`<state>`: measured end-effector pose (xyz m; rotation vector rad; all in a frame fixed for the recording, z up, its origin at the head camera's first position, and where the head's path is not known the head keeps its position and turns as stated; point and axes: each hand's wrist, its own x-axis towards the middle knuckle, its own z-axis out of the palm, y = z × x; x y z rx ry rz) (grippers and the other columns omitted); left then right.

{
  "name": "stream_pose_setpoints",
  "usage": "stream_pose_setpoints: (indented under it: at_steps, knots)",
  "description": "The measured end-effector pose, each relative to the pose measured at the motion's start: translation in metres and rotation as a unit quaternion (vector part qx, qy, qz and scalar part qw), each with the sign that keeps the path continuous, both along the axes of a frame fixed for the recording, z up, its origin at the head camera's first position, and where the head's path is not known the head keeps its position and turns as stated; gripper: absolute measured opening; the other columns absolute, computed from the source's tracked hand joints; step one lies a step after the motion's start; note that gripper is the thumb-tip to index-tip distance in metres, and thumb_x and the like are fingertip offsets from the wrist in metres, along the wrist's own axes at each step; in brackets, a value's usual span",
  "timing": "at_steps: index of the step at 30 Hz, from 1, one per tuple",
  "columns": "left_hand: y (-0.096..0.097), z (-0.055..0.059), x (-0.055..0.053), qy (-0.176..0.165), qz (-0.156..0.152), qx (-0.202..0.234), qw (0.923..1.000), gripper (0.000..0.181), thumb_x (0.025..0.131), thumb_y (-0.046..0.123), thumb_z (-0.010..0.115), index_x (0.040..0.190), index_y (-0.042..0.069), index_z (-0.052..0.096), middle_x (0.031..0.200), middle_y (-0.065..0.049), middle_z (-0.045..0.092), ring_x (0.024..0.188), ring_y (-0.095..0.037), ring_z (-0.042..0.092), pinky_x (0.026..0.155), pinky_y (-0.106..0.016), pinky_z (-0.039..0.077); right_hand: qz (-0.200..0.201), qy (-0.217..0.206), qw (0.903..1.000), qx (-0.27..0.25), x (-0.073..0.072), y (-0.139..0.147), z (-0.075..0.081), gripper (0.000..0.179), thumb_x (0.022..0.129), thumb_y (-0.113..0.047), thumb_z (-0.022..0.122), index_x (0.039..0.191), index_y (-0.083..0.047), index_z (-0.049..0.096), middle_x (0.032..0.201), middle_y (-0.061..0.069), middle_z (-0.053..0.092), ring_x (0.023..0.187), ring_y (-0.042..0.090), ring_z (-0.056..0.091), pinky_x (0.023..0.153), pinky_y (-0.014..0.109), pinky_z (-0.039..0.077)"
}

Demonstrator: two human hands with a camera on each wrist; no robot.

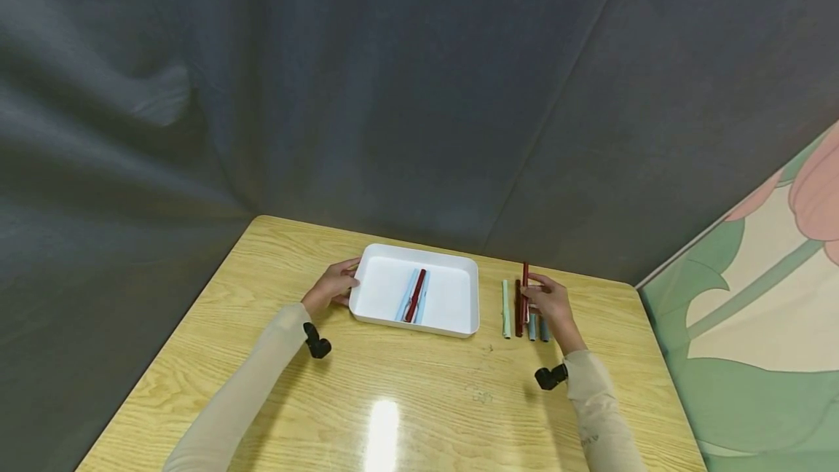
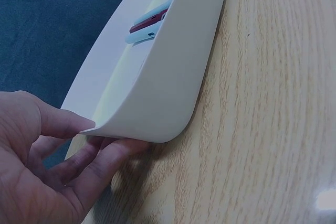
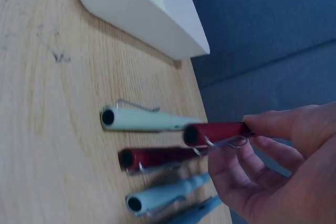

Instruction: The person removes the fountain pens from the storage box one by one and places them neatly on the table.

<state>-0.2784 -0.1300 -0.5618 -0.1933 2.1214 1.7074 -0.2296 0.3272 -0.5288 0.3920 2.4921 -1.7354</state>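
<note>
My left hand (image 1: 333, 285) holds the left end of a white tray (image 1: 452, 291); in the left wrist view the thumb lies on the rim and the fingers are beneath it. Inside the tray a dark red pen (image 1: 415, 297) lies between two light blue pens. My right hand (image 1: 552, 304) pinches another red pen (image 3: 220, 132) with a metal clip, raised over the pens on the table. Below it are a pale green pen (image 3: 152, 119), a dark red pen (image 3: 160, 157) and two blue pens, one light blue (image 3: 168, 194), partly hidden by the hand in the head view.
The wooden table (image 1: 419, 392) has a dark grey curtain (image 1: 406, 93) along its back edge. At the right stands a panel with a painted flower (image 1: 773, 297). A black wrist camera (image 1: 317, 341) sits on the left wrist and another (image 1: 550, 376) on the right.
</note>
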Motion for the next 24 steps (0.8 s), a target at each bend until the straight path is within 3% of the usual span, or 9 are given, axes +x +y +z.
stream_pose_setpoints:
  at_steps: [10,16,24]
  knots:
    - [-0.001,0.000,0.000,-0.005,-0.003,0.002,1.0000,0.070,0.100,-0.002,0.053,0.165,0.014,0.034,0.152,-0.028,0.051,0.113,-0.040,0.069,0.072,-0.043,0.065,-0.066,0.012,0.9976,0.017,0.004,0.016,-0.011,0.046,0.104,-0.010,0.062,0.148,0.002,0.055,0.096,-0.005,0.074,0.072,0.002,0.062,0.063,0.023,0.053]
    - [-0.002,0.000,0.001,-0.001,-0.007,0.007,1.0000,0.068,0.102,-0.001,0.051,0.166,0.013,0.032,0.154,-0.029,0.049,0.114,-0.041,0.069,0.073,-0.043,0.065,-0.090,0.022,0.9956,0.013,0.006,0.025,-0.015,0.045,0.103,-0.007,0.063,0.146,0.005,0.057,0.093,-0.005,0.076,0.070,0.003,0.063,0.064,0.022,0.056]
    - [0.001,0.002,0.001,-0.003,-0.008,0.010,0.9999,0.068,0.102,-0.002,0.051,0.166,0.012,0.033,0.153,-0.029,0.050,0.115,-0.041,0.069,0.074,-0.044,0.066,-0.131,0.044,0.9884,0.062,0.012,0.043,-0.021,0.039,0.099,-0.006,0.067,0.135,0.010,0.064,0.085,-0.003,0.074,0.067,0.002,0.063,0.059,0.020,0.056]
